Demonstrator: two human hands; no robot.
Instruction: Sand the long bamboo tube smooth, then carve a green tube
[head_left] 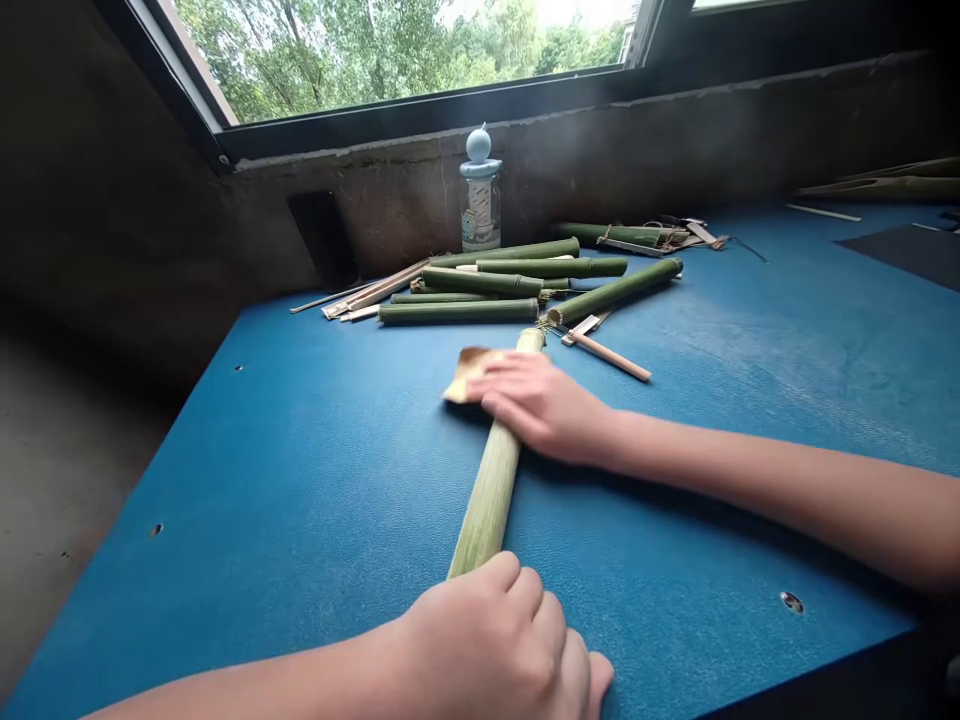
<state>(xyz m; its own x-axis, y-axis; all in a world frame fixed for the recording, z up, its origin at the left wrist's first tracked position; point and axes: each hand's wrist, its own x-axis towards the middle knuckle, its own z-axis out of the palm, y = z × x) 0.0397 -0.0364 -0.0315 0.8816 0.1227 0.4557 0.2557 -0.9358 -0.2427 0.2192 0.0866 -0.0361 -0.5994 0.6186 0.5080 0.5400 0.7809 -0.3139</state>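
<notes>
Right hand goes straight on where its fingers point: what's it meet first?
The right hand already touches the paper sheet, so that's first. Past it, the way across the tabletop looks free, though the pale strips may be near that line; blur hides exact heading.

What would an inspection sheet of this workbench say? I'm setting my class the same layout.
Surface: blue tabletop, small holes near its edges.
Job's things: pale bamboo length; tan sheet.
Clutter: green bamboo pieces, wooden stick and capped bottle toward the back.
Hands: left hand grips the bamboo's near end; right hand, blurred, holds the sheet across its far part.
Cables: none certain; one thin dark strand at the back.
Surroundings: window showing trees; dark wall.
</notes>
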